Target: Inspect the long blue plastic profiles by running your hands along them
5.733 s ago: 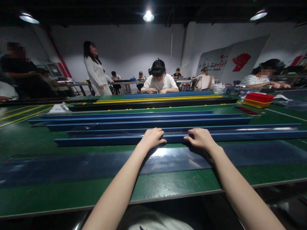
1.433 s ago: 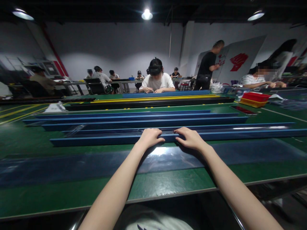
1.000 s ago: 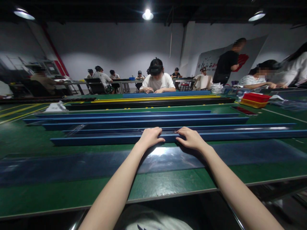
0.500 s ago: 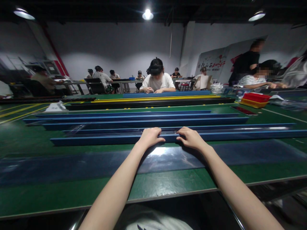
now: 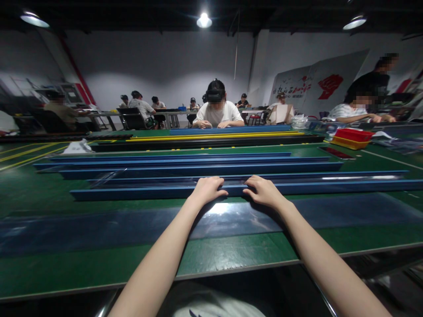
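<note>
A long blue U-shaped channel [image 5: 132, 193] lies across the table before me, with clear plastic film [image 5: 110, 177] inside it. My left hand [image 5: 209, 188] is curled over the near wall of this channel, thumb at the front and fingers inside. To its right, my right hand [image 5: 261, 189] grips the same wall in a mirrored way, a short gap apart. Both sets of fingertips reach down onto the film, and their ends are partly hidden. Nearer to me, under my forearms, a flat strip of clear plastic sheet [image 5: 139, 226] lies on the green table [image 5: 238, 255].
More blue channels [image 5: 205, 168] lie parallel just beyond, then black and yellow strips [image 5: 218, 141]. A red tray [image 5: 352, 135] and a dark phone-like slab [image 5: 337, 152] sit at the right. A co-worker [image 5: 218, 112] sits opposite; others work behind.
My left hand's fingers have shifted very slightly to the right along the channel; my right hand stays put. In the background, a standing person in black has moved right.
</note>
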Action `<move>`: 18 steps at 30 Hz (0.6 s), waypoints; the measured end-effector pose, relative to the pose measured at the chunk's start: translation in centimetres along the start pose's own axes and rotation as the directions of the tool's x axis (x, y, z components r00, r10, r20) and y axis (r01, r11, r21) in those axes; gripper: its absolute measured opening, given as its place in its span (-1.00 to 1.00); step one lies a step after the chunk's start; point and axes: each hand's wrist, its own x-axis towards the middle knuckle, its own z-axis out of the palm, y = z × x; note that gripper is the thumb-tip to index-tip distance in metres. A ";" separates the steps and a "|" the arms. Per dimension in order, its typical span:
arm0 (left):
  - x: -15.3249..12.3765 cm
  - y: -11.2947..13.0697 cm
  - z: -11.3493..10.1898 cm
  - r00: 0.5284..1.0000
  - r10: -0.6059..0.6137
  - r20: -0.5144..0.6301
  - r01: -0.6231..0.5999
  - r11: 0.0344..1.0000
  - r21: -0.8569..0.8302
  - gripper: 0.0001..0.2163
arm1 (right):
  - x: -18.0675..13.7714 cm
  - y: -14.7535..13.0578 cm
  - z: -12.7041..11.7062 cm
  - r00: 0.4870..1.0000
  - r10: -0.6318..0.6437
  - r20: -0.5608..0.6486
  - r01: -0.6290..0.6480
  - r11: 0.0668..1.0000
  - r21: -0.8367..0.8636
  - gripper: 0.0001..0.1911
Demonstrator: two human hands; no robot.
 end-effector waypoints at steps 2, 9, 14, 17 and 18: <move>0.0 0.1 0.0 1.000 0.011 0.003 -0.011 1.000 0.006 -0.76 | -0.1 -0.2 0.0 1.000 -0.023 -0.012 0.023 0.999 -0.022 -0.77; 0.1 0.0 0.2 1.000 0.019 -0.005 -0.019 1.000 0.019 -0.77 | 0.5 -1.2 0.4 0.990 -0.126 -0.069 0.118 0.987 -0.112 -0.69; 0.0 0.1 0.1 1.000 0.006 0.006 -0.006 1.000 0.017 -0.77 | 0.9 -1.2 0.8 0.986 -0.137 -0.098 0.120 0.980 -0.158 -0.65; -0.1 0.1 0.0 1.000 0.003 0.012 -0.003 0.999 0.036 -0.76 | 0.9 -1.2 0.7 0.988 -0.117 -0.102 0.098 0.979 -0.177 -0.63; -0.1 0.1 0.0 1.000 0.002 0.013 -0.003 0.999 0.043 -0.76 | 0.9 -1.2 0.6 0.989 -0.109 -0.101 0.089 0.979 -0.185 -0.63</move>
